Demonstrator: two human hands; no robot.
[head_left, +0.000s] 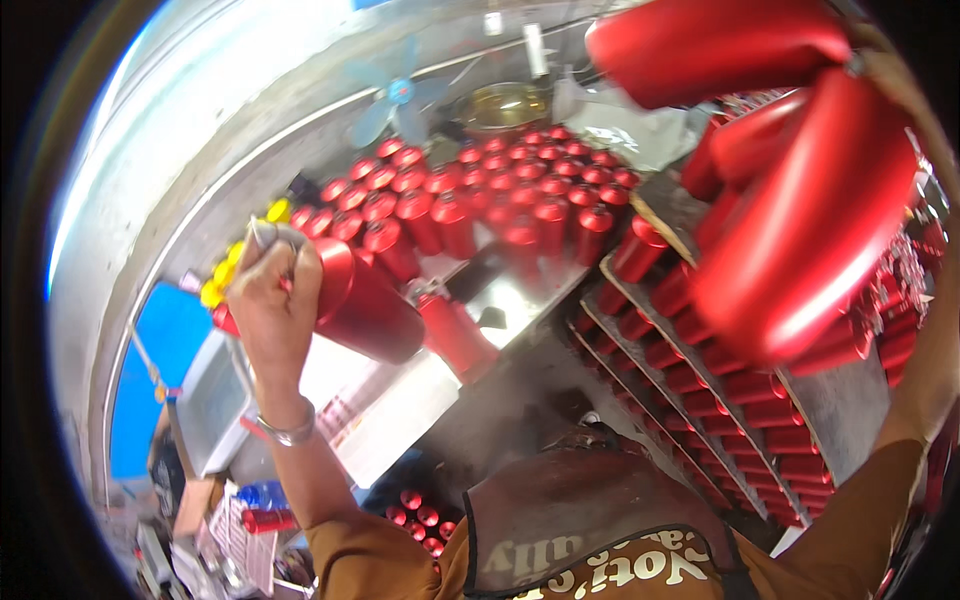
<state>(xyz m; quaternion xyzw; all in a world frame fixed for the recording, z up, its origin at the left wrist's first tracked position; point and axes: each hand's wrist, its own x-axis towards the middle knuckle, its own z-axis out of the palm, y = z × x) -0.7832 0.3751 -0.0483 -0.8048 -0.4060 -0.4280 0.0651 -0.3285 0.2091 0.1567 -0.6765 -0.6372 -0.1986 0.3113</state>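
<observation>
My left hand (272, 285) is closed in a fist at the shoulder end of a red fire extinguisher cylinder (372, 308), whose body slants down to the right over the bench. Its neck is hidden by my fingers. At the upper right, my right hand (890, 85), partly cut by the rim, is closed where the necks of several red cylinders (805, 215) meet. These hang fanned out, large and smeared by motion. Just right of the left cylinder, another red cylinder (458, 335) with a metal fitting on top stands on the bench.
Many upright red cylinders (452, 225) crowd the bench's far side, near a blue fan (400, 92) and a plastic bag (625, 125). To the right, a shelved rack (690, 350) holds rows of cylinders lying down. Yellow caps (212, 293) line the left wall; more cylinders (428, 517) stand below the bench.
</observation>
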